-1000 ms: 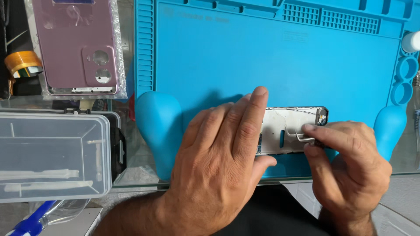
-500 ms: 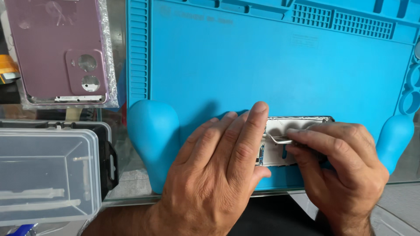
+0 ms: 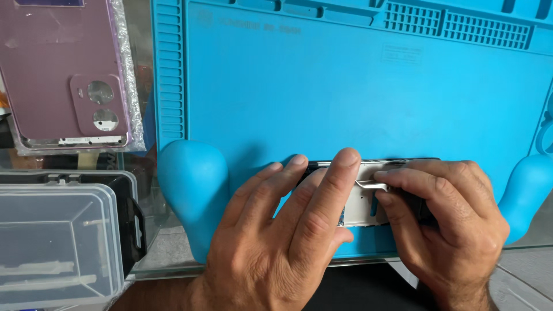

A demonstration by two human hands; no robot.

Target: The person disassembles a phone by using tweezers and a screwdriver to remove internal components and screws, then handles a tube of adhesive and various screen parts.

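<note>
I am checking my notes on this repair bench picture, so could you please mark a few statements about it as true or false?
1. The left hand lies flat over the opened phone. True.
2. The right hand pinches metal tweezers against the phone. True.
3. The phone rests on a green mat. False: the work mat is blue.
4. The purple back cover lies on the mat between the hands. False: it lies off the mat, at the upper left, in a clear wrapper.
5. A clear plastic box stands left of the mat. True.
</note>
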